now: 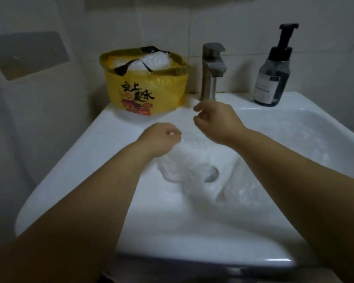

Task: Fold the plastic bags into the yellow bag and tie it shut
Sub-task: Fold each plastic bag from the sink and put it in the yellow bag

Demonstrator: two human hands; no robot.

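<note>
crinkly clear bag (pixel 185 167) in left hand (pixel 161 138)

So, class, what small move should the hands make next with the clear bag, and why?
Probably bring the right hand to the left hand, folding the clear bag in half: it trails unfolded into the sink from the left hand's grip, and the yellow bag stands open, already part filled.

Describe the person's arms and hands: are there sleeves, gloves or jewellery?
The left forearm and right forearm are bare to the frame edge: no sleeves. The left hand and right hand wear no gloves; no watch, bracelet or ring shows. Blur hides finer marks.
</note>
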